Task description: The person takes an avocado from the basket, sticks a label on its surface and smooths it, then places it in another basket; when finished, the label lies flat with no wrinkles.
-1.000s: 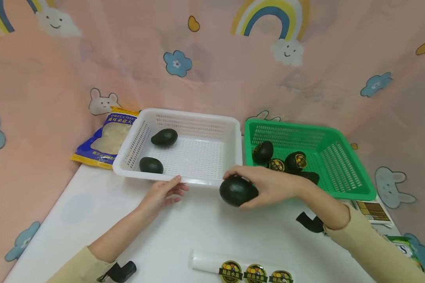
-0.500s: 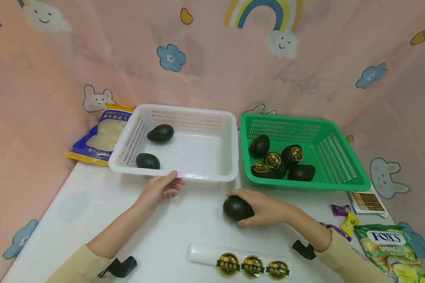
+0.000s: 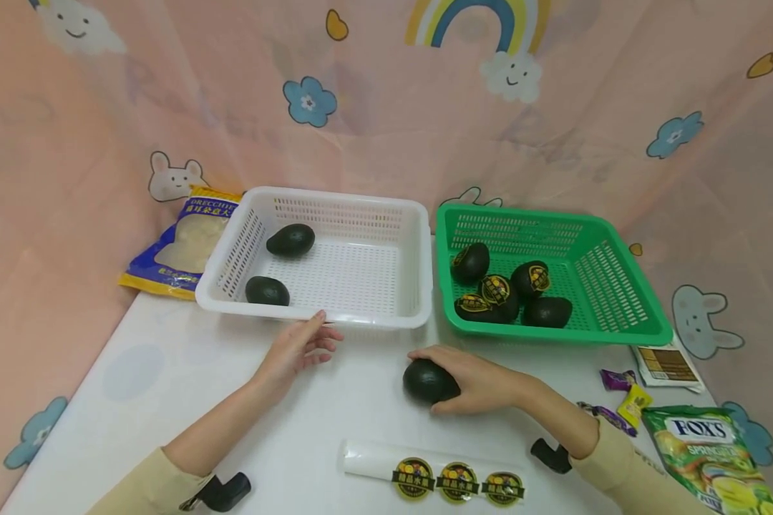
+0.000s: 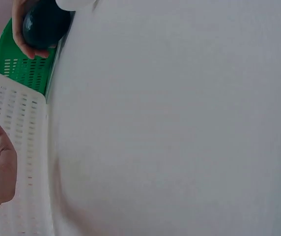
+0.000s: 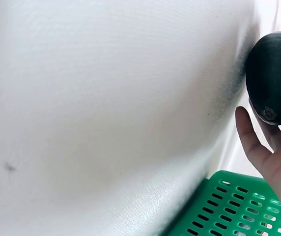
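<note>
Hands apart on my head view. Right hand grips a dark avocado, fingers over the far side, thumb on the near. Avocado sits over the white table, in front of the gap between the baskets; I can't tell if it touches down. Long axis runs roughly left to right, blunt end left, other end toward the palm. My right wrist view shows a stem mark at its lower end. Left hand holds nothing, fingers loosely bent, thumb tip at the front rim of the white basket. Inside: 2 more avocados, the rear specimen's narrow tip pointing left. Green basket at right: a labelled cluster. Nearest me, 3 round stickers.
</note>
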A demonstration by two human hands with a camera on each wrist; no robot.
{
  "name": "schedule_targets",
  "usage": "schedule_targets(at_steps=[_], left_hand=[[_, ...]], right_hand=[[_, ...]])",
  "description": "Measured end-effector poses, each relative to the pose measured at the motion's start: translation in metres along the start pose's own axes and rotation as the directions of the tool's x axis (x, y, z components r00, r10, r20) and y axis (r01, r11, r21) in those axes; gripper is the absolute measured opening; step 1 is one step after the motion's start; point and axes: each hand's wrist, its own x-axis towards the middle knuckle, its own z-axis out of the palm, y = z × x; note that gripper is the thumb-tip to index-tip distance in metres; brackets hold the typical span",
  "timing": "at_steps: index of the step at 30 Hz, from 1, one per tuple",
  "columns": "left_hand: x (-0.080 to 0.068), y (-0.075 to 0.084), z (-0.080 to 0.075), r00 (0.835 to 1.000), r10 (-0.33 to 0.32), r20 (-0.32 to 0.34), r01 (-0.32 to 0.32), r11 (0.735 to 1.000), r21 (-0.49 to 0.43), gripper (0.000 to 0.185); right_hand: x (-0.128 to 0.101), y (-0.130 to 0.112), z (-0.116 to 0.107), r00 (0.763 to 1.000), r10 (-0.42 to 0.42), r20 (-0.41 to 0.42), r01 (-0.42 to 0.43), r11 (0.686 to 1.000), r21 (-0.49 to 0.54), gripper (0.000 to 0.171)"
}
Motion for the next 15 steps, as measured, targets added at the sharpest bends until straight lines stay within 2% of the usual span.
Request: schedule_targets(at_steps=[3,4,5,6,8,10,12,13,14,15], left_hand=[[-0.007,-0.006,0.011,0.990,0.024,0.138,-0.045,0.988,0.151,0.044],[-0.010,-0.008,0.016,0.980,0.037,0.197,-0.083,0.970,0.228,0.043],[-0.013,-0.010,0.022,0.962,0.050,0.268,-0.134,0.943,0.304,0.041],[-0.017,-0.013,0.028,0.938,0.064,0.340,-0.198,0.905,0.376,0.039],[-0.024,-0.018,0.040,0.878,0.077,0.472,-0.340,0.794,0.503,0.039],[-0.031,-0.022,0.052,0.812,0.070,0.579,-0.479,0.647,0.593,0.045],[-0.037,-0.027,0.063,0.747,0.050,0.663,-0.590,0.509,0.627,0.053],[-0.040,-0.029,0.067,0.721,0.038,0.692,-0.633,0.443,0.635,0.055],[-0.041,-0.032,0.070,0.697,0.025,0.716,-0.665,0.394,0.634,0.056],[-0.042,-0.034,0.073,0.679,0.021,0.734,-0.691,0.356,0.629,0.054]], right_hand=[[0.000,0.001,0.000,1.000,0.004,-0.006,-0.004,1.000,0.004,0.082],[0.000,0.001,0.000,1.000,0.007,-0.008,-0.007,1.000,0.004,0.083],[0.000,0.002,0.000,1.000,0.013,-0.009,-0.013,1.000,0.007,0.083],[0.000,0.002,0.000,1.000,0.016,-0.010,-0.016,1.000,0.007,0.083],[0.000,0.002,0.000,1.000,0.021,-0.015,-0.020,1.000,0.010,0.082],[-0.001,0.002,0.000,1.000,0.014,-0.028,-0.013,1.000,0.010,0.081],[-0.001,0.002,-0.001,0.999,-0.004,-0.052,0.004,1.000,0.008,0.080],[-0.002,0.001,-0.002,0.998,-0.015,-0.066,0.016,1.000,0.007,0.079],[-0.002,0.001,-0.003,0.996,-0.027,-0.080,0.027,1.000,-0.001,0.078],[-0.003,0.000,-0.003,0.995,-0.041,-0.095,0.040,0.999,-0.015,0.076]])
